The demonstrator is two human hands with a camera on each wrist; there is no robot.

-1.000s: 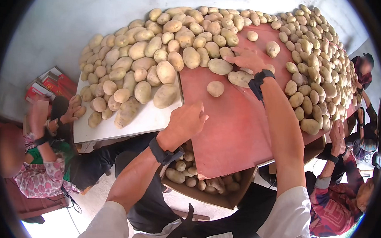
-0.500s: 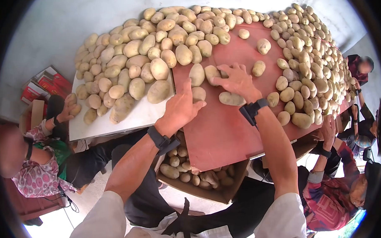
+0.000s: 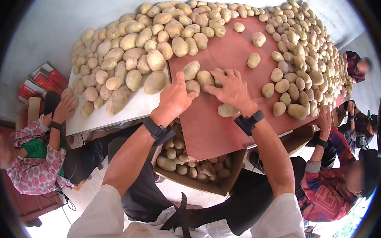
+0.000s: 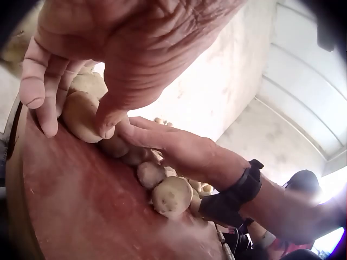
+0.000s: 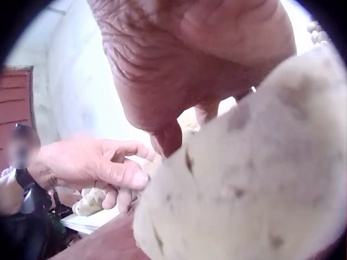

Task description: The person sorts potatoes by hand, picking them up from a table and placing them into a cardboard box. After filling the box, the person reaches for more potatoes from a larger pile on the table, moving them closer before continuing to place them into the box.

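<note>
Your left hand (image 3: 174, 101) grips a small potato (image 3: 193, 86) on the red surface (image 3: 213, 132), near its left edge, as your curled right hand (image 3: 232, 92) holds a pair of potatoes (image 3: 205, 79) just beside it. Red surface stretches toward the near edge, past a loose potato (image 3: 227, 110).

The potatoes (image 3: 128, 41) are pale yellow to tan; in the right wrist view, the large near potato (image 5: 255, 179) is cream with dark brown specks and short dark marks. The table (image 3: 215, 132) is dull red, with a white panel (image 3: 130, 104) at left of the frame. Sleeves (image 3: 279, 218) at the bottom are white, wristbands (image 3: 249, 123) black, the open box (image 3: 190, 180) brown. A patterned shirt (image 3: 31, 178) at lower left has pink ovals on white; a top (image 3: 330, 199) at lower right is dark red with paler lines.
</note>
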